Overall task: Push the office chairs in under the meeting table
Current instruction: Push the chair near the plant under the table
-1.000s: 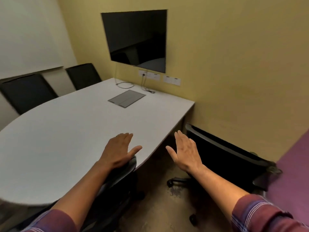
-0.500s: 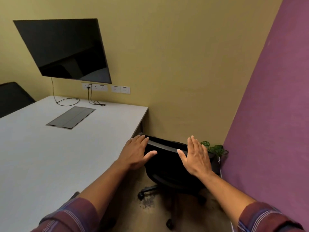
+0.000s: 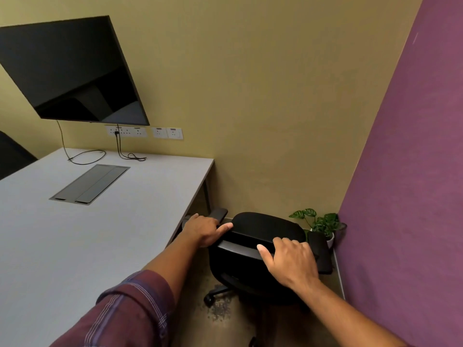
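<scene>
Low and right of centre in the frame, the black mesh-backed office chair (image 3: 260,249) stands beside the grey meeting table (image 3: 105,221), whose edge lies to its left, both left hand (image 3: 204,229) and right hand (image 3: 290,261) clasping its top rail.

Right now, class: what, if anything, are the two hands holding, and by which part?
Both hold the office chair by its backrest's top edge: left hand at its left end, right hand towards its right.

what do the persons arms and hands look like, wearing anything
Both hands, left hand and right hand, are bare: no gloves, rings or watch visible. The forearms are bare too, with maroon plaid sleeves, crossed by thin pale lines, pushed up toward the elbows.
</scene>
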`<state>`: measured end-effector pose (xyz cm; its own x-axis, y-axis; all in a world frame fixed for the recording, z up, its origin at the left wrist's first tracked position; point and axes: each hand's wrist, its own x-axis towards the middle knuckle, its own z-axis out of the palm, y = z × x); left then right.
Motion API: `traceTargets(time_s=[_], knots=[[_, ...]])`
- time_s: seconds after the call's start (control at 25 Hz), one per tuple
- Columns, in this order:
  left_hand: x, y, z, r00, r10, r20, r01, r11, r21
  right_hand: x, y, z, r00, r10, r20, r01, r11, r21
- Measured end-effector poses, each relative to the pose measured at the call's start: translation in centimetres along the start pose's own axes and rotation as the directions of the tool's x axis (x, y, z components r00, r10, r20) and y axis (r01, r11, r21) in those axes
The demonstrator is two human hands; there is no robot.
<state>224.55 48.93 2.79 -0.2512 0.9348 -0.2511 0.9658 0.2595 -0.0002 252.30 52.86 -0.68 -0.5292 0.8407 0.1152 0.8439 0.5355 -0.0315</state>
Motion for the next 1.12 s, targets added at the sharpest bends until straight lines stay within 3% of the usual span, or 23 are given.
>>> traceTargets(time_s=[0.32,0.64,1.12], knots=[[0.5,-2.7,2.4,0.983,-0.033,-0.182,0.027,0.999,-0.039,1.3,0.3,1.3,0.994,-0.084,-0.068,0.084,0.996,-0.009],[-1.7,-1.8,2.7,0.978,-0.06,-0.2,0.051,0.997,-0.051,4.3,3.4,1.6,0.967,-0.234,-0.102,0.237,0.971,0.014],[-3.2,-2.9,4.0,0.966,-0.145,-0.215,0.09,0.965,-0.246,15.3,6.5,3.3,0.827,-0.503,-0.251,0.543,0.83,0.127]])
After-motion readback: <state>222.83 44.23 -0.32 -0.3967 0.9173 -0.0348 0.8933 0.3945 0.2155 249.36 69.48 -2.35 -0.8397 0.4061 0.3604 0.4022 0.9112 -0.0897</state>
